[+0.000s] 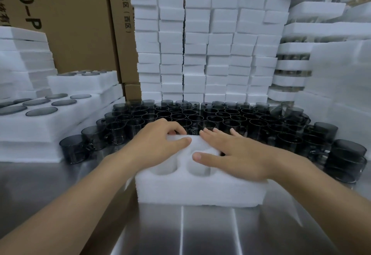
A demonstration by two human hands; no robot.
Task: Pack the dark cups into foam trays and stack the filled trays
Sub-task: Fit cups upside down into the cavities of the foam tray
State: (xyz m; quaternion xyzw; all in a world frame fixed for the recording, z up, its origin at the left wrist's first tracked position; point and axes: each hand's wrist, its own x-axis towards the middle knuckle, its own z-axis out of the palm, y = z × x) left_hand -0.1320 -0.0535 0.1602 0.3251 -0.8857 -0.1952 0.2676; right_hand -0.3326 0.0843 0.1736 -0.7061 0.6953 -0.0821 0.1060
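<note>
The empty foam tray (200, 190) lies on the table (200, 232) directly under both hands, its long axis running left to right. The left hand (158, 142) curls over the tray's far edge. The right hand (236, 154) rests flat on top with fingers straight. The dark cups (220, 118) stand just beyond the fingertips, about equally near to either hand.
</note>
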